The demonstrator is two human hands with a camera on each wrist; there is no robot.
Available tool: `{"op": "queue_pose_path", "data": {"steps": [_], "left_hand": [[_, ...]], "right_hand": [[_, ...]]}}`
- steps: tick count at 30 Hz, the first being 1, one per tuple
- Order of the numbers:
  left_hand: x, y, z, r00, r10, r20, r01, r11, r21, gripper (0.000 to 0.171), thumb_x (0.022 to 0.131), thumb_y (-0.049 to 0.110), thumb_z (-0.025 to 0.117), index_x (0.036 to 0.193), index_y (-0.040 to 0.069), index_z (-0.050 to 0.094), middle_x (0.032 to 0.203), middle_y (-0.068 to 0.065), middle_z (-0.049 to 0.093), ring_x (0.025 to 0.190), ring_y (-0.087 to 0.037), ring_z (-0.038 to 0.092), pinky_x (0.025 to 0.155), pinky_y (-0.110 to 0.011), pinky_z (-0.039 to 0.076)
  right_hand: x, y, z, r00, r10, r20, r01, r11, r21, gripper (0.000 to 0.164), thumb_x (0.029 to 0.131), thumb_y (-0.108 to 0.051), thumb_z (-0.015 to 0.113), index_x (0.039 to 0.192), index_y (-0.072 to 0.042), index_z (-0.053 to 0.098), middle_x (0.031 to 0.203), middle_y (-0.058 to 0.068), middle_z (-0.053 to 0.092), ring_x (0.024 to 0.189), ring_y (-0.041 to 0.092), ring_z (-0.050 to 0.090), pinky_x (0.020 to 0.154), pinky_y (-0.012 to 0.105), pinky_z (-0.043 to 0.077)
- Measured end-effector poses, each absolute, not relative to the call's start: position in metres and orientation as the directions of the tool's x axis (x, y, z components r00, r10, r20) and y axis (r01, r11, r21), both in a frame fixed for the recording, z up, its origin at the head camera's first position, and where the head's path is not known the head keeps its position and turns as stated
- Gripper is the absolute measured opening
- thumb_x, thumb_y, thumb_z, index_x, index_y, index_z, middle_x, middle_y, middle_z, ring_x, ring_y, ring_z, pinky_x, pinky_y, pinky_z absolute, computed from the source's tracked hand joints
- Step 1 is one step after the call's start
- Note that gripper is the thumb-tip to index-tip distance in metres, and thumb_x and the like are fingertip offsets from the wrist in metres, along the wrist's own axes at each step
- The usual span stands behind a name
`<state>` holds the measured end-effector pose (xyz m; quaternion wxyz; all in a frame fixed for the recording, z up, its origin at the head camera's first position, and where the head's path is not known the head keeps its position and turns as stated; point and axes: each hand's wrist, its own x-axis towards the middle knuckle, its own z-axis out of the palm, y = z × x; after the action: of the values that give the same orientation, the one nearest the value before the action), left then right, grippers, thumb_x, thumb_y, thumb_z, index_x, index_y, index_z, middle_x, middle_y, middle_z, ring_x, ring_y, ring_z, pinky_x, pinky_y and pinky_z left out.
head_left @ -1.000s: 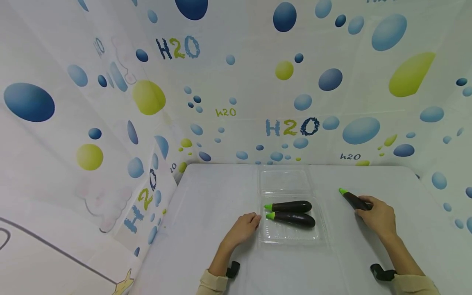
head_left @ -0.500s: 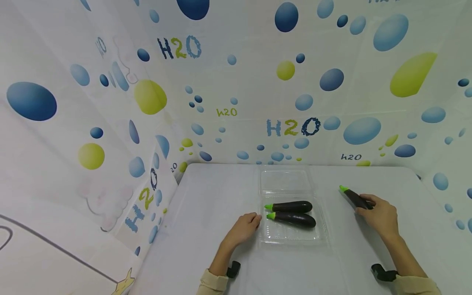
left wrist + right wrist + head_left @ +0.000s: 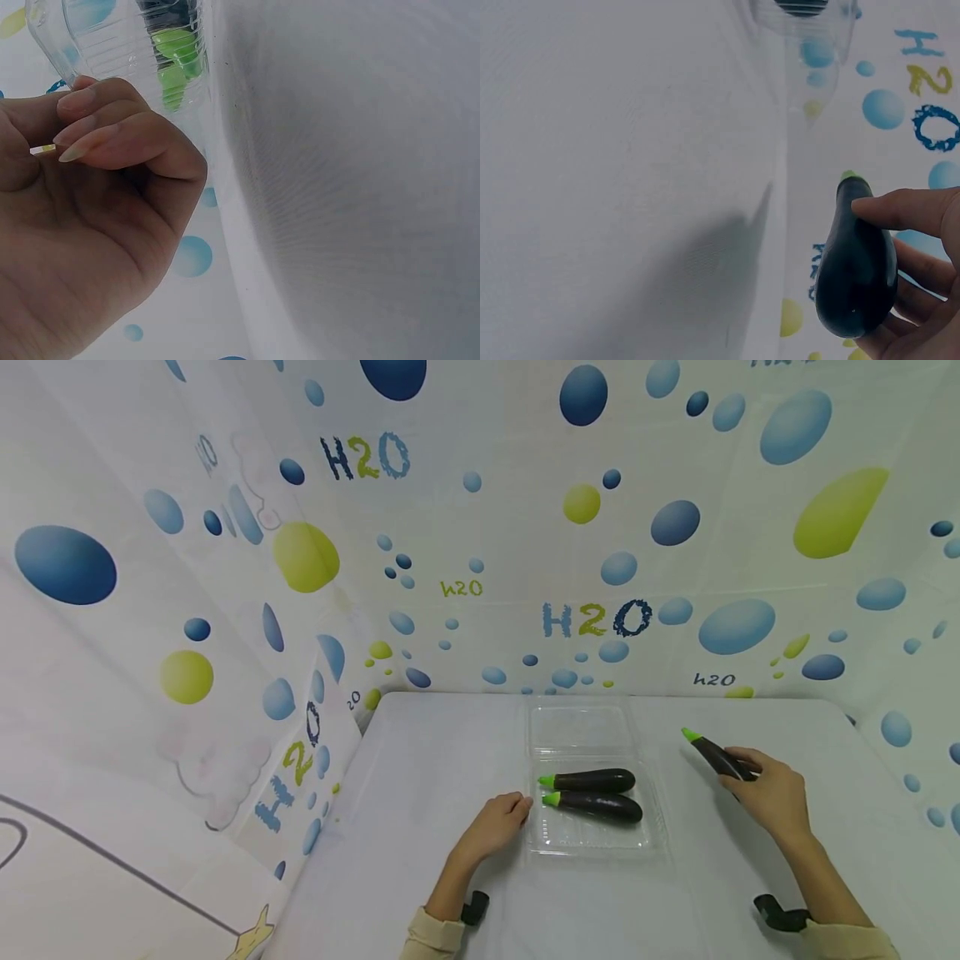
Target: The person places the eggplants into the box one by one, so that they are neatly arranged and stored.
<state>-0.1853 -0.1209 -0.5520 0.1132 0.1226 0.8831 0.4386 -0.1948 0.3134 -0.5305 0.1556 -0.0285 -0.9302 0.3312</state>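
Observation:
A clear plastic clamshell box (image 3: 600, 842) lies with its lid (image 3: 577, 727) folded back. Inside it are two dark eggplants, an upper one (image 3: 596, 780) and a lower one (image 3: 600, 807), green stems pointing left. At the box's left edge, my left hand (image 3: 495, 823) has curled fingers; in the left wrist view, thumb and forefinger pinch the rim of the box (image 3: 105, 45). Off to the right, my right hand (image 3: 772, 793) holds a third eggplant (image 3: 716, 755) above the table, its green stem pointing up-left. Thumb and fingers grip its sides in the right wrist view (image 3: 855, 262).
A white-covered table (image 3: 427, 743) carries everything. Behind it and to the left hangs a white curtain (image 3: 510, 527) printed with blue and green dots. Black wrist mounts (image 3: 780, 914) sit on both forearms.
My right hand has raised the held eggplant slightly and shifted it a little left. The left hand, the box and the two eggplants inside stay in place.

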Motion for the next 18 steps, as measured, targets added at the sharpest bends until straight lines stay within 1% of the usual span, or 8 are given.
{"op": "queue_pose_path", "data": {"steps": [7,18], "left_hand": [[-0.184,-0.121,-0.552,-0.945,0.315,-0.093,0.113,0.578,0.808,0.037,0.112,0.03,0.045,0.08,0.014,0.055,0.068,0.006,0.046,0.061,-0.01,0.041,0.055,-0.027,0.034],[-0.184,-0.12,-0.55,-0.944,0.315,-0.096,0.108,0.573,0.813,0.037,0.112,0.029,0.045,0.08,0.014,0.055,0.068,0.005,0.046,0.062,-0.011,0.041,0.055,-0.027,0.034]], "right_hand": [[-0.194,0.308,-0.521,-0.946,0.148,0.288,-0.069,0.777,-0.626,0.049,0.085,-0.012,0.083,0.13,0.002,0.067,0.118,0.035,0.067,0.095,0.049,0.067,0.058,0.031,0.047],[-0.191,0.302,-0.511,-0.945,0.156,0.287,-0.065,0.771,-0.633,0.049,0.086,-0.012,0.084,0.13,0.002,0.067,0.12,0.034,0.067,0.096,0.05,0.068,0.058,0.028,0.048]]}}
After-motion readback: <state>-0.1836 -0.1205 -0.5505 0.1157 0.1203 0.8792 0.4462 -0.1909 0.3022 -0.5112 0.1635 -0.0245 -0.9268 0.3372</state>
